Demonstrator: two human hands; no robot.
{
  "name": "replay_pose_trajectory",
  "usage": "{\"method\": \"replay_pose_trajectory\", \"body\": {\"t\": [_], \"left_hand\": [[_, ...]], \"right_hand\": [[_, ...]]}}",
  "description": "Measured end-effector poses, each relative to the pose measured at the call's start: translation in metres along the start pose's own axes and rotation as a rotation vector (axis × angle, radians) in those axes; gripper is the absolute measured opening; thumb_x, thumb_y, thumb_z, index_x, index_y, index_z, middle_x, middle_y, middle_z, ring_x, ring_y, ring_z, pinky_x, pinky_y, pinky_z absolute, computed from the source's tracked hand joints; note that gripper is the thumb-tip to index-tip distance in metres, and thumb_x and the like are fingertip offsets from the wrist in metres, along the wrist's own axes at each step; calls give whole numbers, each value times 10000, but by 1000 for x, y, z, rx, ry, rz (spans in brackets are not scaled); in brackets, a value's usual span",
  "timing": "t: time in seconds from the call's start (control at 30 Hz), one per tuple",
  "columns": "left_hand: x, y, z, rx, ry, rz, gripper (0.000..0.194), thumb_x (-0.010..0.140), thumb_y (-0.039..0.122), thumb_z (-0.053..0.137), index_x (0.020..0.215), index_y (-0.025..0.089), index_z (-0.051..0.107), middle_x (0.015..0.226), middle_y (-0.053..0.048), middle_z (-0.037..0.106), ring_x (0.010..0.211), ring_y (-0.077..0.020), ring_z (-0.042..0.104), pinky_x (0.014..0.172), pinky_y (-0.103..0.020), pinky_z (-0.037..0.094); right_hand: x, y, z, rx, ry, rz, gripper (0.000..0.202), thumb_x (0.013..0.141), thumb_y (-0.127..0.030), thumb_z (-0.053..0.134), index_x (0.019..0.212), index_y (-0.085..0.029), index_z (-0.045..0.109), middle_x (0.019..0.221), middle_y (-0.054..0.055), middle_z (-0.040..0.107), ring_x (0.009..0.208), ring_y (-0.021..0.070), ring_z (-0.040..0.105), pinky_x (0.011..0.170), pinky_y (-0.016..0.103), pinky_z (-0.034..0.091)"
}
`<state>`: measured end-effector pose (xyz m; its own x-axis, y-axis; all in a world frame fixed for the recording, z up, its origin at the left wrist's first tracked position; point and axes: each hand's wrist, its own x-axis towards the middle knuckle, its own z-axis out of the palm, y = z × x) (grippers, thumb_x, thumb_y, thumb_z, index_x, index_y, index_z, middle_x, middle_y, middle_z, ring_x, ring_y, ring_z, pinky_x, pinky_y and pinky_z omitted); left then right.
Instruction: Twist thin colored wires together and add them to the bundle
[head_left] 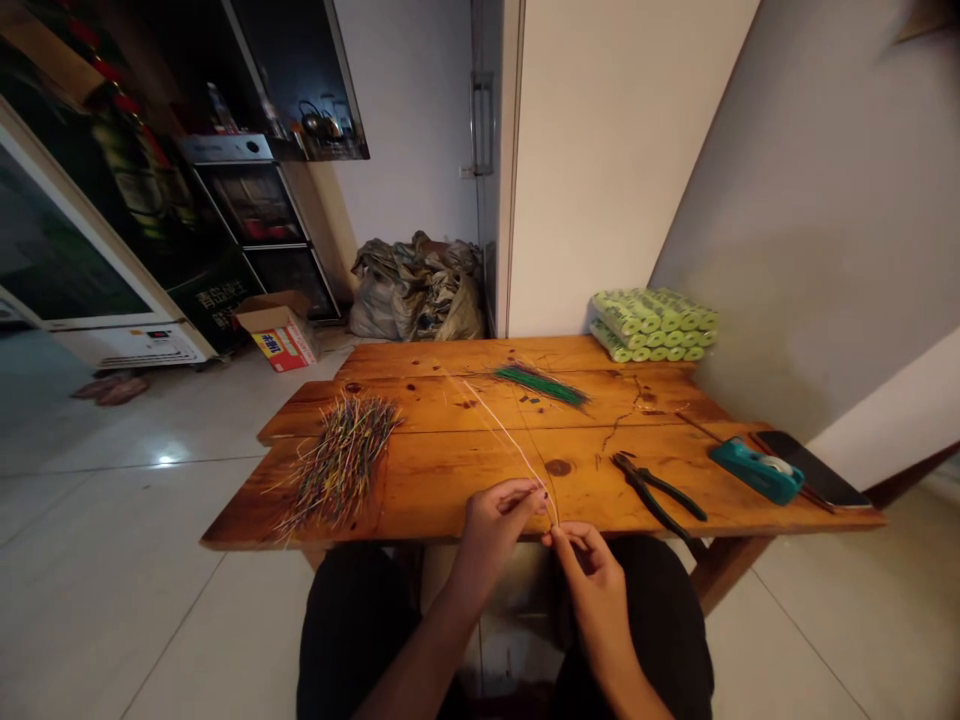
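Observation:
Both hands meet at the front edge of the wooden table. My left hand [504, 510] pinches a long, thin white wire [499, 420], which slants away over the tabletop toward the far left. Just right of it and lower, my right hand [589, 560] has thumb and forefinger closed on the wire's near end. A thin dark strand also runs up from between the fingers. To the left lies a loose pile of multicoloured wires [341, 460]. Farther back rests a bundle of green wires [541, 384]. Pliers [656, 495] with dark handles lie to the right, jaws apart from my hands.
A teal tape dispenser [754, 470] and a dark phone-like slab [814, 470] sit at the table's right end. Green-wrapped rolls [652, 325] are stacked at the back right, by the wall. Behind the table are stuffed sacks [416, 290] and an open carton [277, 330] on the floor.

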<state>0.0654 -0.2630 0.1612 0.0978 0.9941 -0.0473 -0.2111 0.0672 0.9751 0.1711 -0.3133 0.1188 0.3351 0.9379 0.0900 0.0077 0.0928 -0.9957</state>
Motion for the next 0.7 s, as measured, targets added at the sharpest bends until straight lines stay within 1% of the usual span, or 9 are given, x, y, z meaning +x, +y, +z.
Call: {"method": "replay_pose_trajectory", "body": {"t": [0.07, 0.17, 0.33, 0.5, 0.7], "left_hand": [[-4, 5, -1, 13, 29, 18, 183, 655, 271, 643, 767, 133, 688, 725, -67, 703, 664, -167, 639, 670, -265, 494], [-9, 7, -3, 26, 67, 26, 174, 669, 278, 637, 759, 141, 693, 646, -41, 686, 644, -153, 628, 661, -246, 483], [-12, 6, -5, -16, 103, 16, 168, 660, 279, 643, 749, 145, 693, 649, -29, 680, 631, -139, 616, 660, -238, 481], [-13, 7, -5, -24, 104, 19, 158, 655, 278, 646, 733, 148, 690, 629, -25, 671, 637, -140, 613, 666, -240, 478], [-14, 6, -8, 11, 121, 26, 178, 659, 299, 645, 725, 140, 686, 653, -38, 667, 648, -148, 606, 681, -253, 475]], "right_hand": [[-1, 1, 0, -45, -11, -41, 212, 734, -383, 599, 739, -171, 581, 708, 38, 644, 695, 180, 589, 683, 282, 445], [-2, 3, -1, -102, -22, -96, 186, 753, -361, 580, 735, -176, 578, 696, 33, 638, 674, 174, 587, 668, 277, 443], [-3, 2, -2, -152, -38, -166, 164, 774, -340, 561, 729, -183, 575, 684, 22, 619, 674, 169, 580, 659, 268, 438], [-4, -2, -2, -175, -41, -178, 161, 776, -337, 559, 721, -186, 568, 675, 21, 614, 668, 170, 578, 653, 269, 437], [-5, -1, -2, -187, -63, -187, 150, 782, -324, 554, 717, -190, 571, 672, 15, 614, 665, 168, 575, 640, 265, 431]]}}
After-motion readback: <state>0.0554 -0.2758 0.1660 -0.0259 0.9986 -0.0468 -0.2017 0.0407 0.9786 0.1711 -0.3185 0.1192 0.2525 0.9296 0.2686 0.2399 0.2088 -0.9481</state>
